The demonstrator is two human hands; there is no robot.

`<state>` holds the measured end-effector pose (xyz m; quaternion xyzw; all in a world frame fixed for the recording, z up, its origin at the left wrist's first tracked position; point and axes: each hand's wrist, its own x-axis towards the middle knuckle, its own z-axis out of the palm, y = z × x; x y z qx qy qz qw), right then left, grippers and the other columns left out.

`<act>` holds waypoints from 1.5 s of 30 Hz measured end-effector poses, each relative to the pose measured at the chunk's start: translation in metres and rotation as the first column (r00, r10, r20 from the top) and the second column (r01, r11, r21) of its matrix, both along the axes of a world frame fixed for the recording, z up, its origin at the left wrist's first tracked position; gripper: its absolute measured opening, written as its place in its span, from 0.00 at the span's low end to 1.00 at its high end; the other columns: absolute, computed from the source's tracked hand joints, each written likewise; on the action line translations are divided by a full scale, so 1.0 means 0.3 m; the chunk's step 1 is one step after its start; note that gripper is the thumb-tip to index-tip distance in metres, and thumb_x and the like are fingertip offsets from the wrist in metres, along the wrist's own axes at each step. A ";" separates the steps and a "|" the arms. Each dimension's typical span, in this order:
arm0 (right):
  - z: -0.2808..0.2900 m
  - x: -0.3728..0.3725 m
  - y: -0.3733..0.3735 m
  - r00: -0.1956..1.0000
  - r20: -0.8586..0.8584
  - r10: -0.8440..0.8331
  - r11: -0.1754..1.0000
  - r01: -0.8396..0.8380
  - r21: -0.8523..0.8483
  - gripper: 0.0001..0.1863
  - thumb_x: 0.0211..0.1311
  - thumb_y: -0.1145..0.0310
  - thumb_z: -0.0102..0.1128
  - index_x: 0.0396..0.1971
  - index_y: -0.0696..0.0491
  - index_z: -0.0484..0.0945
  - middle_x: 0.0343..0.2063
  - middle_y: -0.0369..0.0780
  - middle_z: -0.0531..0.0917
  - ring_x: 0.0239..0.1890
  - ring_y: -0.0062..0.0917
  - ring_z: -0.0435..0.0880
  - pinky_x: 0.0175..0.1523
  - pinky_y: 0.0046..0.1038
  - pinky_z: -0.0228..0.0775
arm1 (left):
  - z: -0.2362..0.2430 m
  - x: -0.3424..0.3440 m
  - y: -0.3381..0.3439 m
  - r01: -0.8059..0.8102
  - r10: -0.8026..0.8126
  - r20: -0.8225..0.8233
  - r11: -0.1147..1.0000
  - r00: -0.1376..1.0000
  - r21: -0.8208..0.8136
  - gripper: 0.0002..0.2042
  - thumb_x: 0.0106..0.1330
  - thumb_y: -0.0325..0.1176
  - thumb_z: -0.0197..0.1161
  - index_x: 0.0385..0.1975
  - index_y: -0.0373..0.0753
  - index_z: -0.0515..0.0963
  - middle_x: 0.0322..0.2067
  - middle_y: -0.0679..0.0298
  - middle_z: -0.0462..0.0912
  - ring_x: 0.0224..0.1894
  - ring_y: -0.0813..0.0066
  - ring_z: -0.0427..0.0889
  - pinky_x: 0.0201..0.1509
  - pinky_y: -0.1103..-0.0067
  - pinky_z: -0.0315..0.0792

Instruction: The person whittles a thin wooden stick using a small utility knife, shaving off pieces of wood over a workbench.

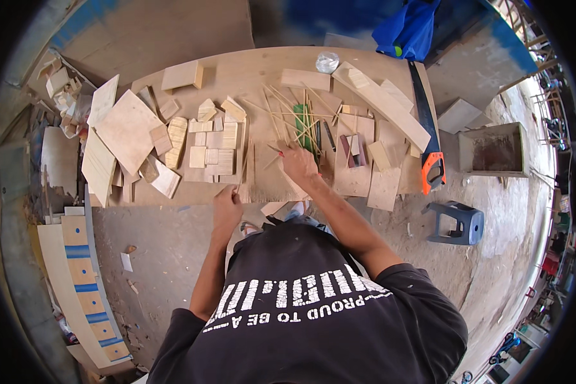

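Observation:
My right hand (300, 165) is closed around a red-handled hand tool (280, 153) above the middle of the table. Most of the tool is hidden by my fingers, so its exact kind does not show. Just beyond it lie several thin wooden sticks (276, 115), crossing over a green piece (303, 120). My left hand (227, 206) is closed at the table's front edge, its fingertips close to the corner of a shallow wooden tray (242, 144). What it pinches, if anything, is too small to make out. Small wooden blocks (221, 139) are fitted together inside that tray.
Wood offcuts (129, 121) pile up on the table's left. At the right lie a long board (384, 105), a small open box (352, 150) and a handsaw (434, 168) with an orange handle. A blue stool (457, 223) and a wooden crate (493, 150) stand on the floor.

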<state>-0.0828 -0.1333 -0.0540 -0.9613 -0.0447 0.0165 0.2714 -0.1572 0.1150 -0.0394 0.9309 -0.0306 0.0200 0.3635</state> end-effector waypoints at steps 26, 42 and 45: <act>0.131 -0.088 -0.475 0.887 -0.063 -0.457 0.840 0.454 0.298 0.15 0.60 0.65 0.61 0.20 0.61 0.79 0.20 0.50 0.83 0.23 0.44 0.84 0.29 0.40 0.72 | 0.106 0.037 -0.177 -0.355 -0.051 -0.524 0.680 0.850 -0.642 0.09 0.69 0.22 0.57 0.47 0.31 0.73 0.37 0.60 0.79 0.33 0.66 0.89 0.25 0.78 0.80; 0.215 -0.335 -0.252 0.863 -0.493 -0.109 0.609 0.450 0.654 0.05 0.65 0.73 0.58 0.32 0.60 0.79 0.23 0.37 0.84 0.17 0.16 0.75 0.22 0.22 0.66 | 0.161 0.063 -0.110 -0.451 -0.110 -0.579 0.516 0.808 -0.728 0.11 0.68 0.27 0.61 0.49 0.41 0.72 0.37 0.65 0.81 0.39 0.66 0.88 0.30 0.78 0.78; 0.135 -0.318 -0.057 0.902 -0.428 -0.060 0.803 0.299 0.516 0.07 0.60 0.73 0.58 0.33 0.61 0.78 0.25 0.44 0.88 0.27 0.27 0.87 0.36 0.31 0.77 | 0.120 0.049 -0.023 -0.460 -0.225 -0.597 0.453 0.770 -0.764 0.12 0.66 0.28 0.65 0.46 0.47 0.74 0.33 0.69 0.81 0.39 0.68 0.88 0.29 0.80 0.76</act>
